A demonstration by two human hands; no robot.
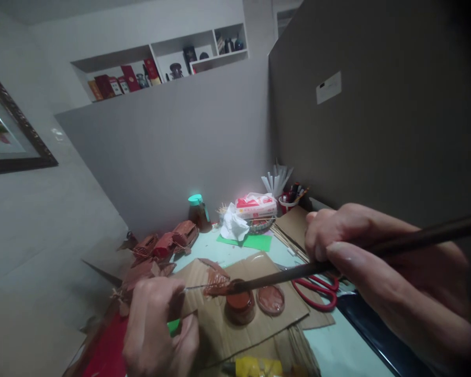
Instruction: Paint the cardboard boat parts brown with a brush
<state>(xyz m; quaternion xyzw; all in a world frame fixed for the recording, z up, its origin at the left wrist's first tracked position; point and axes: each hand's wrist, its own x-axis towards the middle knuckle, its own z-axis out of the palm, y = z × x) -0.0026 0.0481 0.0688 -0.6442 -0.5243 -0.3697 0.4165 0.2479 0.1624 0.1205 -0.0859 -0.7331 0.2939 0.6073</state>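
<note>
My right hand is closed round a long dark paintbrush whose tip reaches left over an open jar of red-brown paint. My left hand is closed in a pinch on a thin stick that carries a small red-brown painted piece, held just above the jar. The brush tip touches that piece. The jar's lid lies beside the jar on a sheet of cardboard.
Red scissors lie right of the lid. Several red-brown painted pieces sit at the left. Farther back are a teal-capped jar, a tissue pack, green paper and a cup of tools. Grey partitions stand behind and right.
</note>
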